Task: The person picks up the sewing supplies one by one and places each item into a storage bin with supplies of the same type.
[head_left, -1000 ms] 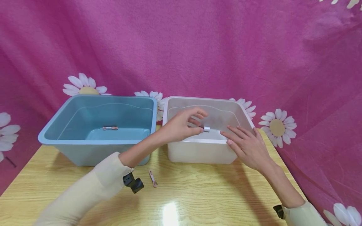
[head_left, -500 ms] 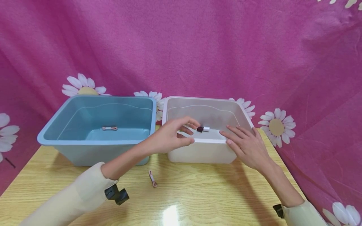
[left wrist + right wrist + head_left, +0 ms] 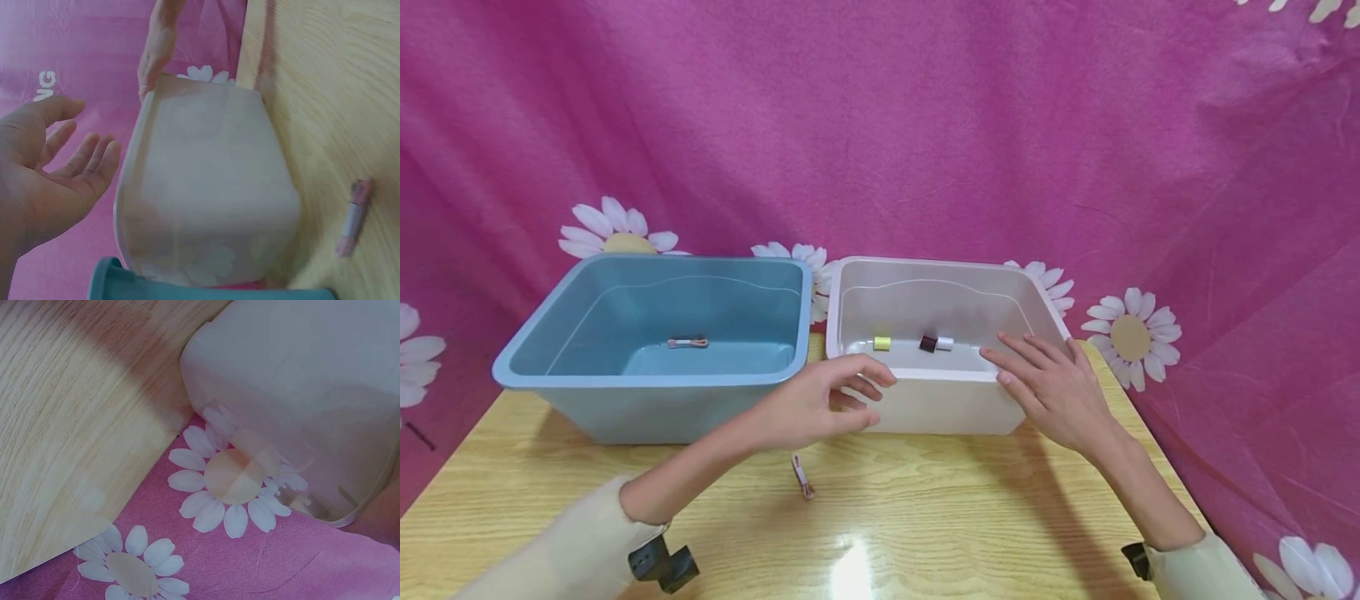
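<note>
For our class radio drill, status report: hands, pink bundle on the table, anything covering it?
Left hand empty, near white bin. Right hand at that bin's rim. Pink bundle on table, nothing covering it.

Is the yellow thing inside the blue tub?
No, the yellow thing lies inside the white tub beside the blue tub.

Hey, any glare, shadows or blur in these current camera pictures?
Head view: white glare on the yellow wood-grain table, and a soft shadow beside the right forearm; left wrist view: hazy, with the bundled pink cord soft-edged; right wrist view: dim, with a white-petalled daisy print looking ghosted over the pale plastic tub.
</note>
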Demonstrator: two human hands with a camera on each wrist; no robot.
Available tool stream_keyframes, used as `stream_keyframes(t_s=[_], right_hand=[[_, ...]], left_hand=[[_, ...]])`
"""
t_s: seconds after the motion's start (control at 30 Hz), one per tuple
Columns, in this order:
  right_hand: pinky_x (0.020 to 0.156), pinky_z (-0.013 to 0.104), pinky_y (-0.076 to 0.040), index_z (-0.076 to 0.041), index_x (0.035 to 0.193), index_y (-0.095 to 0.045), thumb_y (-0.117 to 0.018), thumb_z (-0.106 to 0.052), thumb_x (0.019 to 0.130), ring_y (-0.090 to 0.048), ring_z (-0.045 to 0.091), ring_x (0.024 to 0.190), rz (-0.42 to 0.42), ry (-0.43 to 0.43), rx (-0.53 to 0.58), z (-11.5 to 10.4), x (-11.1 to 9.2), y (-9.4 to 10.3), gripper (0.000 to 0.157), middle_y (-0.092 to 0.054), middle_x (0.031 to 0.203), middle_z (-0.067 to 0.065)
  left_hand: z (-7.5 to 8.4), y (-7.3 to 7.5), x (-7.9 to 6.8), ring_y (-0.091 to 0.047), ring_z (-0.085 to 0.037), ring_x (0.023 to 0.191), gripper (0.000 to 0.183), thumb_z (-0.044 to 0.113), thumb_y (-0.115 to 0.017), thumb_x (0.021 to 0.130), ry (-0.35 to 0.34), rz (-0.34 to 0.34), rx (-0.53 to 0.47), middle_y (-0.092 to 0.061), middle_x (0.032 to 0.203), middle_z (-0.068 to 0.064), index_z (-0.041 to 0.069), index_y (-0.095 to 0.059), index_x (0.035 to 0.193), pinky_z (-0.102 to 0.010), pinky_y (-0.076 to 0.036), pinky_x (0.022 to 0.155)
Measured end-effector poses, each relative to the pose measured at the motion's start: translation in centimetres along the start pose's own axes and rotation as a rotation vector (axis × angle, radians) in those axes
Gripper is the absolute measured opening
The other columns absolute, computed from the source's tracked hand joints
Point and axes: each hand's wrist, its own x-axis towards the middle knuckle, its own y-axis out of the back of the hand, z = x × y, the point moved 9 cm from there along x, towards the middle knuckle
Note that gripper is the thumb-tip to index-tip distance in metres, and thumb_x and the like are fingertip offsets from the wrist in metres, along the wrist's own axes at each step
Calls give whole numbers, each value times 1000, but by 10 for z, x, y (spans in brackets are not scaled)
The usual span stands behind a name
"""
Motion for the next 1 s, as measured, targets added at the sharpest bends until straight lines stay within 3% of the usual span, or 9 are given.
stream_keyframes(t_s=[0.43,0.73,0.87,1.0], right_hand=[[105,72,-20,-28,140,-60,-52,-35,103,-46,38,132,2,5,1,0,-1,0,39,-51,147,4],[104,73,-20,-28,140,-60,-53,-35,102,-45,39,132,-3,0,-2,-2,-2,-1,40,-51,148,4],[104,73,-20,-29,141,-59,-53,-36,102,-45,39,132,-2,-1,1,-2,-2,-1,39,-50,148,3],[103,74,-21,-29,141,-59,-52,-35,103,-46,39,131,7,5,3,-2,-1,1,39,-51,148,3]], left_hand=[[-39,-1,-29,-62,-19,109,33,2,-72,90,50,-37,78,-65,118,-1,8,-63,121,-42,-51,96],[-75,-9,-50,-59,-27,114,33,6,-69,92,123,-88,255,-63,123,-4,10,-63,124,-42,-52,92],[-87,-11,-59,-65,-21,101,33,4,-70,93,138,-103,300,-62,125,-10,6,-62,125,-38,-56,84],[-95,-11,-66,-64,-12,86,36,5,-72,91,134,-112,369,-61,124,-7,4,-61,126,-35,-55,82]])
